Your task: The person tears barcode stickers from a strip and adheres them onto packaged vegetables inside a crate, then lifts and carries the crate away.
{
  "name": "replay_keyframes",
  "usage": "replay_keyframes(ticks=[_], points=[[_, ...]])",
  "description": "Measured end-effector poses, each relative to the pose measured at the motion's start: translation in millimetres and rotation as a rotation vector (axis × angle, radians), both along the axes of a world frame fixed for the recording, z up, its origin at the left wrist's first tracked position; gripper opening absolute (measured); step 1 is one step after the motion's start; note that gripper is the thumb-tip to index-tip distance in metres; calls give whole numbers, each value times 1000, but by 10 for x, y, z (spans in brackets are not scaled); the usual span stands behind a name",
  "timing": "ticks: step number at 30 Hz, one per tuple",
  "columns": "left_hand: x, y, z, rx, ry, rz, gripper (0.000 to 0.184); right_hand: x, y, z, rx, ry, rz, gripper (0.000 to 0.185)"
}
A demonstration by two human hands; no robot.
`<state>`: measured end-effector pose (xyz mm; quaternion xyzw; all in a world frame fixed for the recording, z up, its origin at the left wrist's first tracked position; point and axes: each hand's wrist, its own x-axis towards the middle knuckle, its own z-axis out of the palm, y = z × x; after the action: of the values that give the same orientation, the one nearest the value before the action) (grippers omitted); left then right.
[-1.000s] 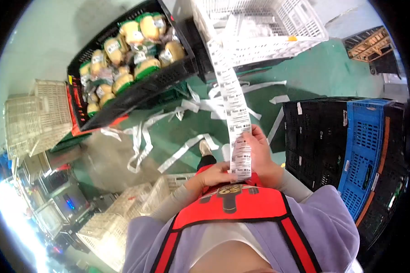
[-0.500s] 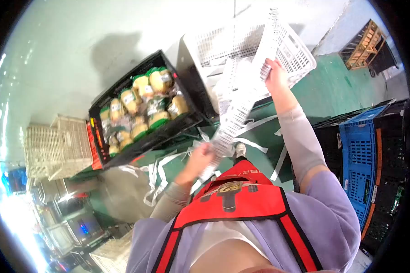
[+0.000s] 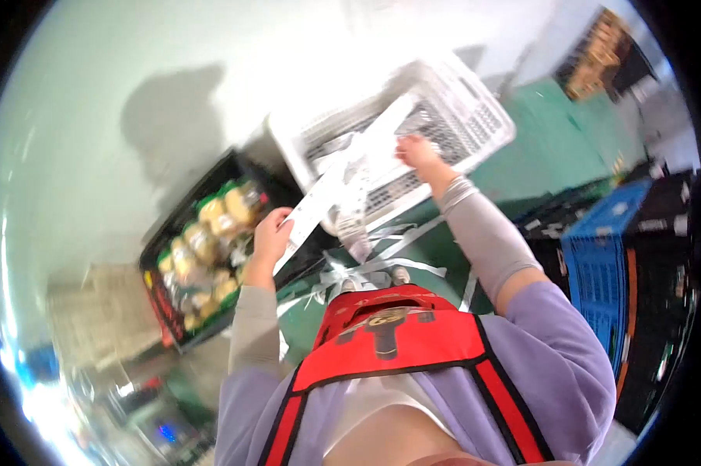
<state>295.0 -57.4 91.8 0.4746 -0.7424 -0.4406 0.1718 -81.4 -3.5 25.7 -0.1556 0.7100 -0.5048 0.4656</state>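
Observation:
A long strip of white labels (image 3: 312,203) runs up from my left hand (image 3: 271,237), which is closed on its lower end beside the black crate. The strip reaches into the white plastic basket (image 3: 486,128), where more white strips lie. My right hand (image 3: 419,153) is over the basket's near side with curled fingers next to the strips; blur hides what is between them. Another printed length (image 3: 353,221) hangs over the basket's near rim. The black crate (image 3: 234,163) holds several yellowish wrapped packages (image 3: 203,242) with green ends.
Stacked black crates and a blue crate (image 3: 595,264) stand at the right. White strips (image 3: 420,266) lie on the green floor by my feet. Pale baskets (image 3: 94,311) are at the left, and a wooden pallet-like object (image 3: 597,54) is at the upper right.
The view has shifted, with the crate and basket lower and further left. My left hand has moved up and left with the strip; my right hand has come down and left over the basket.

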Motion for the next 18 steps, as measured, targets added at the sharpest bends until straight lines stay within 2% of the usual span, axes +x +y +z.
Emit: replay_keyframes(ticks=[2,3,4,5,6,7,8,9,10,12,14,18], points=[[-13,-211,-372,-36,31,-138,25,143,302,-11,-84,228,3,33],[-47,-297,-379,43,-64,-163,24,254,527,59,-160,272,-17,36],[-52,-411,-439,6,-127,-244,25,366,755,136,-235,317,-34,38],[-92,-464,-347,39,-154,-282,28,531,1060,367,-325,283,-84,38],[-62,-595,-469,78,-141,-298,33,585,1334,274,-332,219,-134,35],[-39,-714,-556,86,-187,-300,37,710,1653,423,-157,174,-208,33],[-22,-816,-655,119,-113,-301,41,800,1998,279,-167,138,-337,33],[-58,-861,-624,210,-79,-274,44,897,2327,197,-30,176,-429,32],[-150,-777,-328,9,-172,-342,48,1047,2706,189,14,134,-556,31],[-278,-917,-490,-181,-244,-382,52,1502,3408,161,52,122,-787,28],[-542,-745,-218,-404,-297,-472,54,2054,4045,24,178,153,-977,28],[-1172,-323,200,-470,-84,-737,50,3382,4891,-399,261,90,-1305,26]])
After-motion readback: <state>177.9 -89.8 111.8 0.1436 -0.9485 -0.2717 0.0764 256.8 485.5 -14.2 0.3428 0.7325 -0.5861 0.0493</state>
